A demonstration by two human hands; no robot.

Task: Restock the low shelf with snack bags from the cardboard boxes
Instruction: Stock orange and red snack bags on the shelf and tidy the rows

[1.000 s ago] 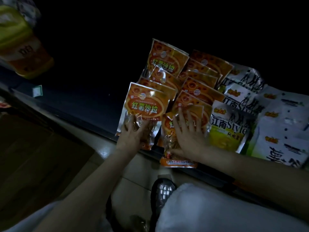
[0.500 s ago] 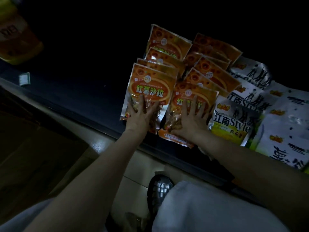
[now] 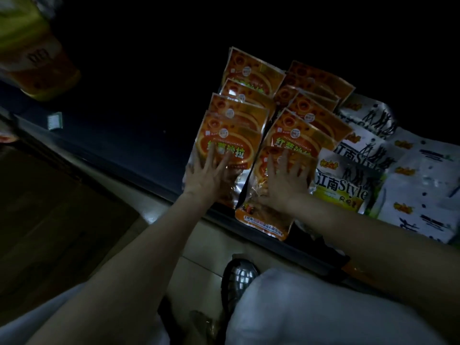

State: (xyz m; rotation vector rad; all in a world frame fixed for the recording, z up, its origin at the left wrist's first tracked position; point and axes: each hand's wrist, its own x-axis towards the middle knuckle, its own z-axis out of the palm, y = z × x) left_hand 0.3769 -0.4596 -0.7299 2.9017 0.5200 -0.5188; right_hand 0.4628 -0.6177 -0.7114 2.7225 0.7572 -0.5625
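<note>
A: Item one, orange snack bags [image 3: 249, 105]: where?
B: Two overlapping rows on the low shelf [image 3: 119, 135], running back into the dark. The front bag of the left row [image 3: 225, 148] lies fully on the shelf; the front bag of the right row [image 3: 267, 215] overhangs the shelf's front edge [image 3: 159, 192].

A: Hands?
B: Left hand [image 3: 207, 176] lies flat on the left front bag, fingers [image 3: 219, 160] straight and spread, gripping nothing. Right hand [image 3: 286, 183] lies flat on the right front bag, fingers likewise spread and released.

A: Neighbours?
B: White-and-green bags [image 3: 348, 185] touch the right row's edge; more white bags [image 3: 423, 195] fill the shelf beyond them.

A: Open room?
B: Left of the orange rows the shelf surface is bare and dark, with a small pale tag [image 3: 55, 120] near its edge. A yellow bag [image 3: 42, 68] sits at far left.

A: Below the edge?
B: Pale tiled floor [image 3: 199, 275], a dark shoe [image 3: 239, 277], a light-clothed knee [image 3: 298, 307], and a brown cardboard box [image 3: 49, 207] at left.
</note>
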